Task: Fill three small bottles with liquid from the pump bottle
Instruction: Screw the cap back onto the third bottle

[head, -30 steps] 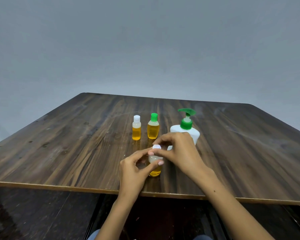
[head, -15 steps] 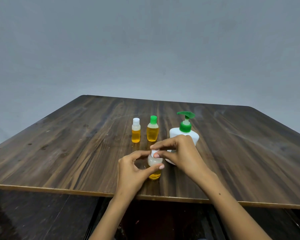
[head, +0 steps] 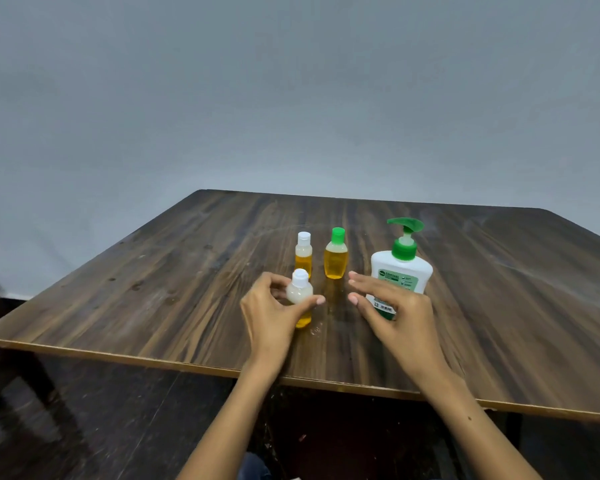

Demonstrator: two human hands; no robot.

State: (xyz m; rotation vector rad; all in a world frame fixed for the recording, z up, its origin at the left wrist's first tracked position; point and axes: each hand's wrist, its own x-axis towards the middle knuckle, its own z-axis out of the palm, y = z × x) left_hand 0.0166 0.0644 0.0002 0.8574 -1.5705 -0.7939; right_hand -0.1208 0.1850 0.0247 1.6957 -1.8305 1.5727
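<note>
A small round-shouldered bottle [head: 300, 299] with a white cap is held upright by the left hand [head: 274, 315], the thumb and curled fingers wrapped round its cloudy upper body; its lower part is filled with amber liquid, and its base is seen at the surface of the wooden table [head: 153, 299], though whether it is touching cannot be told. The right hand [head: 392, 311] is held apart from this bottle, to its right, with the fingers loosely spread and nothing gripped in them; part of the pump bottle [head: 402, 271] is covered by it from the camera's side. The pump bottle, white with a green pump head and a green label, is stood upright just behind that hand. Two more small bottles are set upright behind the held one: a white-capped bottle [head: 303, 252] directly behind it, partly hidden by the held bottle's cap, and a green-capped bottle [head: 336, 259] just beside that one on the right. Both are filled with amber liquid to near the shoulder. A plain grey wall [head: 291, 98] is seen beyond the far edge of the table
</note>
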